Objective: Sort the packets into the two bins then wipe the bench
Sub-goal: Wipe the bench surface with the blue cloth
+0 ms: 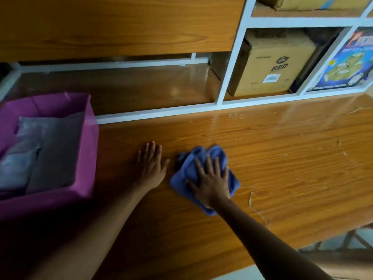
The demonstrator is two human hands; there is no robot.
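A crumpled blue cloth (190, 168) lies on the wooden bench (282, 158). My right hand (210, 181) presses flat on the cloth with its fingers spread. To the left of the cloth, my left hand (152, 165) rests flat on the bare wood, fingers straight. At the far left stands a purple bin (89, 138) with grey packets (32, 146) lying inside it. Only this one bin is in view.
White shelving (232, 63) runs along the back of the bench. It holds a brown cardboard box (270, 63) and a blue printed box (343, 63). The veneer is chipped near the bench's right front edge (252, 201). Floor shows below at right.
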